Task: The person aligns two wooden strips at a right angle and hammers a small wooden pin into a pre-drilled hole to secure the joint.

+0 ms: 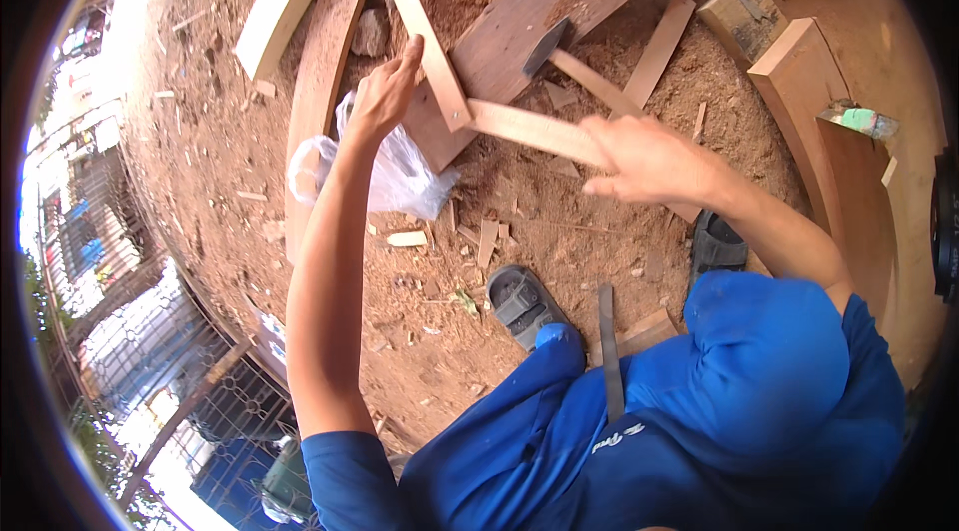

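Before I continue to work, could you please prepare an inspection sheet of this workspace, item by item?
Surface: brown, uneven ground, littered with wood debris.
Work things: first wooden strip and second wooden strip meet at an angle; whether fastened, cannot tell. The hammer has its handle running toward the right hand.
Clutter: a clear plastic bag and small wood scraps.
Hands: the left hand touches the first strip; the right hand holds the second. Whether it also touches the hammer, cannot tell.
Cables: nothing seen.
Surroundings: wire mesh fence on the left; a long brown board beyond the left hand.
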Action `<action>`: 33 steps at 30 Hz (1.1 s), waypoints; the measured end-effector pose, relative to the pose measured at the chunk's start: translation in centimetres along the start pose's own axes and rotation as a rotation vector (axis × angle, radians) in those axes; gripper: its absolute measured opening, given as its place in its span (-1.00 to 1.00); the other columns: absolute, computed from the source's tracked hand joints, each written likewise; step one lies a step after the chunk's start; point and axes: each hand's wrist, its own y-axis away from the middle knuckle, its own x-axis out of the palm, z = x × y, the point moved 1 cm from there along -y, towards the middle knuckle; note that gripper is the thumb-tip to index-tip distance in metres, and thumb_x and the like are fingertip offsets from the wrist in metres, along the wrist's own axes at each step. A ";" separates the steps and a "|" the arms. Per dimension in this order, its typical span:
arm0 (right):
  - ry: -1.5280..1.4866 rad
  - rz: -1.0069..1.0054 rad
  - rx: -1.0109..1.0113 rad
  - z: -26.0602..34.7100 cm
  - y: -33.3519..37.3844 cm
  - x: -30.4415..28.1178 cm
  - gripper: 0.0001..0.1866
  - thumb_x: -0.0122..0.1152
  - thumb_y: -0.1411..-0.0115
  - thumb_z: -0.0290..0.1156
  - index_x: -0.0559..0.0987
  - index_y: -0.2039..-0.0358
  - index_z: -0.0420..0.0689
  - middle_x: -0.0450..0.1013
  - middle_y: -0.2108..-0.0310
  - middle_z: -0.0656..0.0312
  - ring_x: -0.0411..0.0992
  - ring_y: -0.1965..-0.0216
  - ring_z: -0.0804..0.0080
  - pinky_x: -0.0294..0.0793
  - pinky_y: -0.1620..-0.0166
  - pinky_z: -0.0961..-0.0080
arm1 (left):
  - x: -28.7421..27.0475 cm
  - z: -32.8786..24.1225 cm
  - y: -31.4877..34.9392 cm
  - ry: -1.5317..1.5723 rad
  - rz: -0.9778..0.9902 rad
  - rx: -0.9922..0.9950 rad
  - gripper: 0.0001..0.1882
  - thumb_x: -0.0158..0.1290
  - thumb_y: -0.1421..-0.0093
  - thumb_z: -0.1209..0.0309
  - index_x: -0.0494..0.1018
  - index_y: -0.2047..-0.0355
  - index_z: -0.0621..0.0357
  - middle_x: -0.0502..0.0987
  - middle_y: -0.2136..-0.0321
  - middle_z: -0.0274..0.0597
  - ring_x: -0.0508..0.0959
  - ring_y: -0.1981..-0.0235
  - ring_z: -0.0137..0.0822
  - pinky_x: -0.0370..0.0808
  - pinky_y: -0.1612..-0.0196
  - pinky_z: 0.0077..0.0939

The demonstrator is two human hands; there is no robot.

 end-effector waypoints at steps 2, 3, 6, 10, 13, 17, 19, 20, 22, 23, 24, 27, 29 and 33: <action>-0.060 0.053 -0.054 0.4 1.6 0.4 -0.47 0.38 -0.27 -0.22 0.39 0.00 -0.37 0.55 0.35 -0.13 0.62 0.27 -0.09 0.64 0.23 0.07 | 0.0 -4.1 -1.5 -0.136 -0.004 -0.067 0.01 -0.10 -0.26 -0.49 0.63 0.02 0.39 0.68 0.18 0.13 0.65 0.02 -0.08 0.54 -0.02 -0.25; -0.114 0.003 -0.084 0.8 2.5 1.2 -0.44 0.40 -0.25 -0.21 0.39 -0.01 -0.38 0.56 0.35 -0.15 0.62 0.25 -0.09 0.64 0.20 0.07 | 1.0 -5.2 -1.9 -0.129 -0.064 -0.043 -0.07 -0.02 -0.26 -0.43 0.64 0.05 0.38 0.67 0.22 0.06 0.65 0.09 -0.15 0.55 0.01 -0.27; -0.311 -0.063 -0.157 -0.3 2.2 5.6 -0.37 0.42 -0.21 -0.22 0.36 -0.08 -0.40 0.58 0.28 -0.25 0.63 0.19 -0.08 0.61 0.09 0.08 | 3.6 -6.1 -2.8 0.052 -0.176 -0.046 -0.41 0.30 -0.21 -0.05 0.64 0.14 0.33 0.66 0.32 -0.12 0.64 0.33 -0.35 0.57 0.19 -0.40; -0.429 -0.123 -0.140 -1.8 0.9 9.3 -0.39 0.32 -0.25 -0.31 0.32 -0.17 -0.37 0.60 0.30 -0.24 0.65 0.24 -0.06 0.64 0.16 0.12 | 5.1 -5.0 -3.2 0.420 -0.301 -0.027 -0.59 0.38 -0.16 0.23 0.59 0.15 0.31 0.59 0.45 -0.27 0.54 0.52 -0.47 0.48 0.44 -0.53; -0.487 -0.174 -0.114 -4.6 -1.1 10.4 -0.50 0.22 -0.29 -0.36 0.38 -0.17 -0.32 0.61 0.39 -0.16 0.66 0.40 0.04 0.66 0.35 0.20 | 5.4 -5.1 -2.1 0.611 -0.420 0.047 -0.61 0.34 -0.15 0.28 0.55 0.15 0.33 0.57 0.47 -0.29 0.50 0.53 -0.50 0.45 0.46 -0.55; -0.458 -0.178 -0.005 -7.2 -1.7 9.1 -0.72 0.20 -0.26 -0.41 0.54 0.09 -0.34 0.62 0.31 -0.13 0.66 0.24 -0.01 0.64 0.17 0.13 | 5.9 -5.2 -0.2 0.793 -0.559 0.122 -0.71 0.32 -0.17 0.41 0.51 0.18 0.29 0.53 0.45 -0.35 0.45 0.52 -0.55 0.39 0.45 -0.61; -0.392 -0.257 -0.056 -7.9 -1.3 9.6 -0.72 0.20 -0.26 -0.39 0.56 0.12 -0.33 0.63 0.31 -0.14 0.65 0.23 -0.05 0.62 0.14 0.09 | 6.5 -5.1 0.8 0.841 -0.581 0.156 -0.73 0.31 -0.18 0.43 0.50 0.18 0.28 0.53 0.45 -0.36 0.45 0.51 -0.56 0.39 0.44 -0.62; -0.357 -0.298 -0.089 -8.0 -1.3 9.7 -0.73 0.21 -0.26 -0.39 0.56 0.13 -0.33 0.63 0.31 -0.14 0.65 0.22 -0.07 0.62 0.13 0.08 | 6.7 -4.8 1.1 0.862 -0.599 0.177 -0.74 0.30 -0.19 0.44 0.50 0.18 0.28 0.53 0.45 -0.37 0.45 0.51 -0.56 0.38 0.43 -0.63; -0.330 -0.298 -0.125 -8.0 -1.1 10.3 -0.77 0.19 -0.26 -0.40 0.54 0.19 -0.33 0.60 0.34 -0.22 0.62 0.22 -0.21 0.59 0.11 -0.03 | 7.3 -4.6 1.5 0.923 -0.649 0.190 -0.78 0.29 -0.18 0.48 0.50 0.22 0.26 0.53 0.45 -0.37 0.45 0.51 -0.57 0.38 0.43 -0.63; -0.337 -0.296 -0.120 -8.0 -1.1 10.6 -0.78 0.19 -0.27 -0.41 0.54 0.19 -0.33 0.59 0.35 -0.24 0.61 0.22 -0.23 0.58 0.11 -0.04 | 7.4 -4.5 1.7 0.920 -0.656 0.177 -0.79 0.29 -0.18 0.49 0.50 0.23 0.26 0.53 0.46 -0.37 0.45 0.51 -0.57 0.38 0.43 -0.64; -0.343 -0.294 -0.116 -8.1 -1.1 11.0 -0.79 0.18 -0.28 -0.42 0.53 0.20 -0.33 0.59 0.36 -0.26 0.61 0.22 -0.25 0.58 0.11 -0.05 | 7.5 -4.5 2.0 0.917 -0.662 0.164 -0.80 0.28 -0.18 0.49 0.49 0.25 0.25 0.53 0.46 -0.37 0.45 0.51 -0.56 0.38 0.43 -0.64; -0.375 -0.368 -0.150 -8.6 -1.0 12.4 -0.80 0.15 -0.36 -0.38 0.48 0.20 -0.29 0.55 0.40 -0.24 0.59 0.30 -0.23 0.53 0.22 -0.05 | 8.2 -5.7 2.7 0.933 -0.728 0.177 -0.81 0.26 -0.16 0.51 0.48 0.27 0.26 0.49 0.49 -0.38 0.42 0.54 -0.57 0.34 0.47 -0.62; -0.351 -0.346 -0.111 -8.7 -0.9 12.5 -0.81 0.14 -0.35 -0.43 0.47 0.22 -0.34 0.56 0.42 -0.26 0.60 0.31 -0.25 0.57 0.21 -0.05 | 8.4 -6.3 3.3 0.929 -0.755 0.180 -0.81 0.25 -0.15 0.53 0.47 0.27 0.26 0.48 0.50 -0.37 0.41 0.56 -0.57 0.33 0.49 -0.61; -0.319 -0.317 -0.089 -8.6 -0.4 12.6 -0.83 0.11 -0.33 -0.51 0.43 0.25 -0.40 0.56 0.47 -0.25 0.60 0.37 -0.26 0.58 0.23 -0.04 | 9.2 -7.2 4.9 0.953 -0.759 0.181 -0.82 0.23 -0.14 0.56 0.44 0.29 0.23 0.47 0.50 -0.36 0.40 0.57 -0.57 0.32 0.50 -0.63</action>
